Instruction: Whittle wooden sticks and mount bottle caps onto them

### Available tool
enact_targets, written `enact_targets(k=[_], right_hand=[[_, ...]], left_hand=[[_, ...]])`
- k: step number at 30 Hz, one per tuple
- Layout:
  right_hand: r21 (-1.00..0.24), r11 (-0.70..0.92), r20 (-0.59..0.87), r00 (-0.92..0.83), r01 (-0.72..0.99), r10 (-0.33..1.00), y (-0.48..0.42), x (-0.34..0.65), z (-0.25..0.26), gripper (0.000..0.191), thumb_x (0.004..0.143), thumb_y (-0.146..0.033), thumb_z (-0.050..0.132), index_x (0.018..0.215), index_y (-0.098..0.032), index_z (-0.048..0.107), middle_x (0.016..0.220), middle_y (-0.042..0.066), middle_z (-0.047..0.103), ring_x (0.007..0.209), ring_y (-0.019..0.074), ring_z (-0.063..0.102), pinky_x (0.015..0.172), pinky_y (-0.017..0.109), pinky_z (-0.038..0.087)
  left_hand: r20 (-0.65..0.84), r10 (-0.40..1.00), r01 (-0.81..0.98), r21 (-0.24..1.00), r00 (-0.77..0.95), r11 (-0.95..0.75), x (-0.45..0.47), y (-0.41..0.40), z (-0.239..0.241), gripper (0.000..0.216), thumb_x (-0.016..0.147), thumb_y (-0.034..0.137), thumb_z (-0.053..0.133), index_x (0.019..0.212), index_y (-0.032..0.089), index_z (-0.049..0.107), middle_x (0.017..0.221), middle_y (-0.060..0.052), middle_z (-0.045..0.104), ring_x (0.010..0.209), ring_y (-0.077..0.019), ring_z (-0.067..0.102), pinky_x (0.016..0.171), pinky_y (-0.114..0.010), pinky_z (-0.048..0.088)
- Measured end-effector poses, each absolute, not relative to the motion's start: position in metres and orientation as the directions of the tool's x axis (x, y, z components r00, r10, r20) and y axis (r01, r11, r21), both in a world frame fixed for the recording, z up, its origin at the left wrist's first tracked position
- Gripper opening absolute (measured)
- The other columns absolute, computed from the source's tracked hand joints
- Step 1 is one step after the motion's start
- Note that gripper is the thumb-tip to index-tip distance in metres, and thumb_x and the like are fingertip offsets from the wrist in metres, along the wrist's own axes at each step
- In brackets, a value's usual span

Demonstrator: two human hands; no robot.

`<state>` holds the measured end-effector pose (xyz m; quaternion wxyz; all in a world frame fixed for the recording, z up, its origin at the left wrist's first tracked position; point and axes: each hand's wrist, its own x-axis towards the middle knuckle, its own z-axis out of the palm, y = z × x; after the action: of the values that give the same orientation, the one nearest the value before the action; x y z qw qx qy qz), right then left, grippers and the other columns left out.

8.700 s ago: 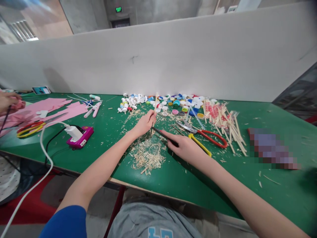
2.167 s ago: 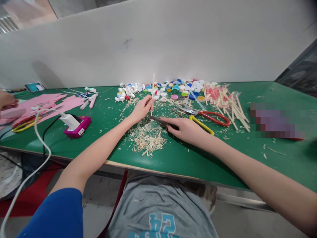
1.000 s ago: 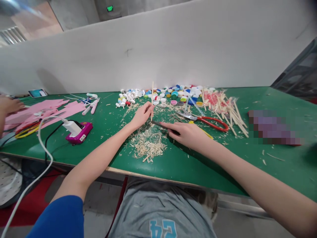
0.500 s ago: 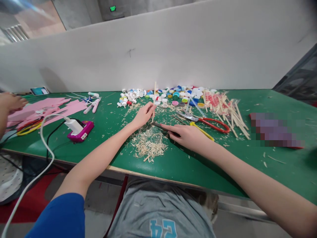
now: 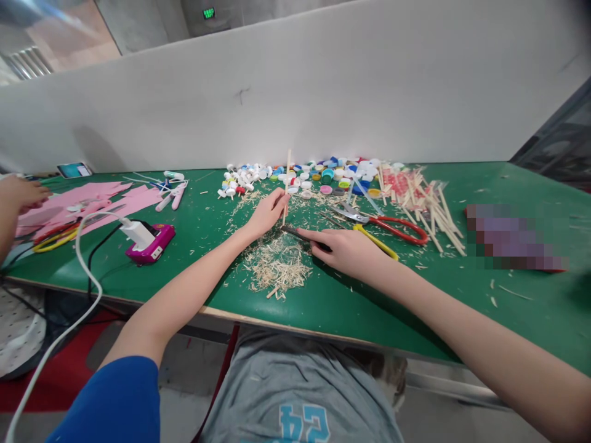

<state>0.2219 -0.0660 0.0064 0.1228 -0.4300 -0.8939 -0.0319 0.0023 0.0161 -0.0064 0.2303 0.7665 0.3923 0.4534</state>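
My left hand [image 5: 268, 212] is closed around a pale wooden stick [image 5: 289, 165], held nearly upright with its lower end just above the table. In my right hand [image 5: 339, 249] is a dark knife [image 5: 293, 231], its tip at the stick's lower end and my index finger stretched along its back. Whether the blade is biting into the wood is too small to tell. Beneath both hands lies a heap of wood shavings [image 5: 279, 271]. Behind them are many coloured bottle caps [image 5: 327, 176], some fixed on short sticks.
Right of my hands lie red-handled scissors [image 5: 399, 227], a yellow-handled tool [image 5: 376, 243] and a pile of wooden sticks [image 5: 431, 209]. A purple power adapter [image 5: 150, 246] with a white cable stands left. Another person's hand [image 5: 25, 194] is over pink sheets [image 5: 60, 209] at the far left.
Almost nothing differs. The view has tilted slightly, and both hands keep their hold on the stick and the knife.
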Motion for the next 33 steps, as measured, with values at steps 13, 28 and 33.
enact_targets(k=[13, 28, 33], right_hand=[[-0.151, 0.568, 0.153, -0.548, 0.809, 0.822, -0.071, 0.215, 0.026, 0.046, 0.092, -0.033, 0.043, 0.136, -0.038, 0.055, 0.078, 0.0, 0.063, 0.054, 0.005, 0.04, 0.054, 0.019, 0.024], [-0.108, 0.593, 0.188, -0.57, 0.798, 0.8, -0.072, 0.21, 0.027, 0.046, 0.09, -0.034, 0.043, 0.133, -0.035, 0.059, 0.073, 0.002, 0.061, 0.053, 0.0056, 0.036, 0.052, 0.021, 0.019], [-0.14, 0.579, 0.17, -0.556, 0.803, 0.813, -0.068, 0.21, 0.026, 0.045, 0.09, -0.034, 0.043, 0.132, -0.036, 0.059, 0.072, 0.001, 0.06, 0.052, 0.0054, 0.035, 0.053, 0.02, 0.022]], left_hand=[[0.505, 0.82, 0.407, 0.712, 0.271, -0.572, 0.003, 0.015, -0.006, 0.037, 0.097, 0.051, 0.037, 0.075, 0.022, 0.04, 0.062, 0.002, 0.052, 0.056, -0.0114, 0.047, 0.062, -0.029, 0.041], [0.506, 0.818, 0.439, 0.691, 0.273, -0.574, 0.001, 0.017, -0.006, 0.036, 0.098, 0.049, 0.036, 0.074, 0.022, 0.042, 0.062, 0.001, 0.054, 0.057, -0.0118, 0.05, 0.064, -0.03, 0.042], [0.497, 0.824, 0.438, 0.698, 0.272, -0.566, 0.001, 0.017, -0.007, 0.037, 0.097, 0.051, 0.035, 0.075, 0.022, 0.042, 0.063, 0.001, 0.056, 0.057, -0.0121, 0.051, 0.063, -0.03, 0.043]])
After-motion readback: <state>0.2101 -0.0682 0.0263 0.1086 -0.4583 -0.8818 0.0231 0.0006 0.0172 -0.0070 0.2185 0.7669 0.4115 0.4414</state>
